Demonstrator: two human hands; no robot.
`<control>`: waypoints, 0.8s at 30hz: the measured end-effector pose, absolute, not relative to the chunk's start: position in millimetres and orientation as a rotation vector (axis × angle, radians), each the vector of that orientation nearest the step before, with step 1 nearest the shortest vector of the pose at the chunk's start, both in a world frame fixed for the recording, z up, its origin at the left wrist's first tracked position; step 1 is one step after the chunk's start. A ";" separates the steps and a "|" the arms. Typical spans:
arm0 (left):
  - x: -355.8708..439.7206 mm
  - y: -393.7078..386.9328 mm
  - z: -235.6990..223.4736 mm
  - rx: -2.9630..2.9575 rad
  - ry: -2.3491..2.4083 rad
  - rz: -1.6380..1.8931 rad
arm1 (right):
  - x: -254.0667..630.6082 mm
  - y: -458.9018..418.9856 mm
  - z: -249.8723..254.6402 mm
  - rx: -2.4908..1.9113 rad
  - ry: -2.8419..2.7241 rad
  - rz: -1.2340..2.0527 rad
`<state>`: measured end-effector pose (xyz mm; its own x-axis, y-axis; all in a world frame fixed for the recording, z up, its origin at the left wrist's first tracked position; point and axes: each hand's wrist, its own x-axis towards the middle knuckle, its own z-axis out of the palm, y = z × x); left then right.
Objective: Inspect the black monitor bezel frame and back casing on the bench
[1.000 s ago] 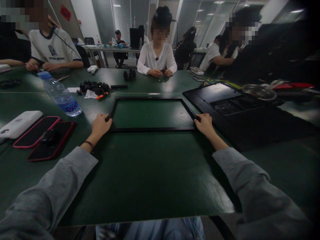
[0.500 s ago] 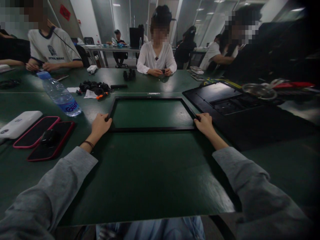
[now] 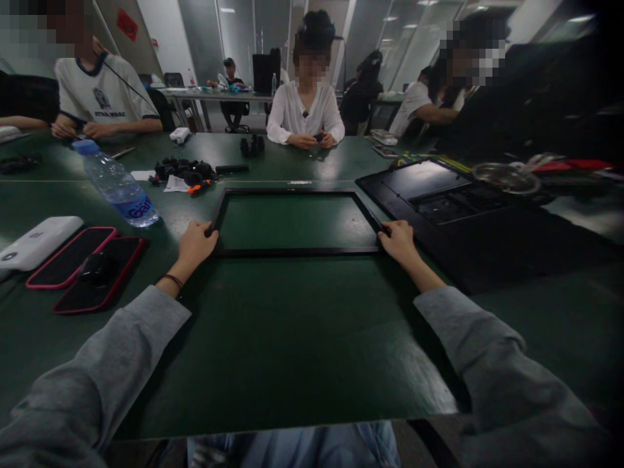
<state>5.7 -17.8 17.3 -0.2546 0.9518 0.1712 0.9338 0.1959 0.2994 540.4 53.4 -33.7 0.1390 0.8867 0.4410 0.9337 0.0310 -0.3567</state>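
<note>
Room: dim workroom with grey glass panels at the back; a co-worker in a white shirt (image 3: 306, 117) sits facing the hands, beyond them.
Tabletop: glossy dark-green surface (image 3: 312, 351), running under both forearms and on past the hands.
Frame: thin black rectangular frame (image 3: 297, 253) with a slim, hard-looking border, between the two hands; green shows through its opening. Whether it rests flat or is lifted slightly, I cannot tell.
Left hand: the left hand (image 3: 197, 240) is curled, thumb and fingers pinching the left bar near its closer end.
Right hand: the right hand (image 3: 400, 239) mirrors it, pinching the right bar at about the same depth.
Good grip: matched holds on opposite bars look right; equal, light pressure should stop so slender a border from twisting or bowing. Moving both wrists together would help hold it level.
Right-side clearance: the large black panel with a recessed section (image 3: 439, 218) lies just beyond the right hand, its edge near the frame's far right corner, so sideways shifts there call for care.
Left-side clearance: the clear plastic water bottle with a blue cap (image 3: 119, 185) stands left of and beyond the left hand; two dark phones in red-pink cases (image 3: 73, 260) lie further left, best given elbow room.
</note>
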 end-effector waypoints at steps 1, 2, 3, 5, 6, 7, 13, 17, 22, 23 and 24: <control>5.2 -17.5 16.7 1.891 2.386 0.542 | 541.0 53.9 -34.5 -1.853 -1.742 -0.110; 4.8 -17.2 16.2 1.897 2.383 0.546 | 541.5 54.4 -35.2 -1.855 -1.742 -0.114; 4.4 -16.9 15.8 1.903 2.379 0.547 | 541.8 54.7 -35.6 -1.856 -1.743 -0.118; 3.8 -16.5 15.6 1.912 2.376 0.546 | 541.7 54.7 -35.4 -1.861 -1.744 -0.120; 3.7 -16.4 15.7 1.914 2.376 0.544 | 541.3 54.4 -34.8 -1.863 -1.743 -0.118; 3.7 -16.4 15.9 1.914 2.377 0.542 | 540.6 54.0 -34.0 -1.865 -1.741 -0.117; 5.2 -17.3 18.1 1.914 2.377 0.519 | 536.7 51.0 -28.9 -1.849 -1.730 -0.100; 5.9 -18.0 18.9 1.907 2.381 0.508 | 536.9 51.0 -29.2 -1.849 -1.737 -0.099; 5.1 -17.3 16.9 1.917 2.394 0.504 | 539.2 52.0 -32.7 -1.864 -1.746 -0.109; 4.9 -17.1 16.4 1.918 2.395 0.506 | 539.6 52.2 -33.2 -1.863 -1.749 -0.113; 4.8 -17.0 16.1 1.918 2.395 0.509 | 539.9 52.3 -33.5 -1.861 -1.752 -0.117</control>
<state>4.8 -17.0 16.1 -0.2391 0.9546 0.1779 0.9444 0.1860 0.2712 539.9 52.3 -33.5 0.1355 0.8887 0.4379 0.9392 0.0255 -0.3425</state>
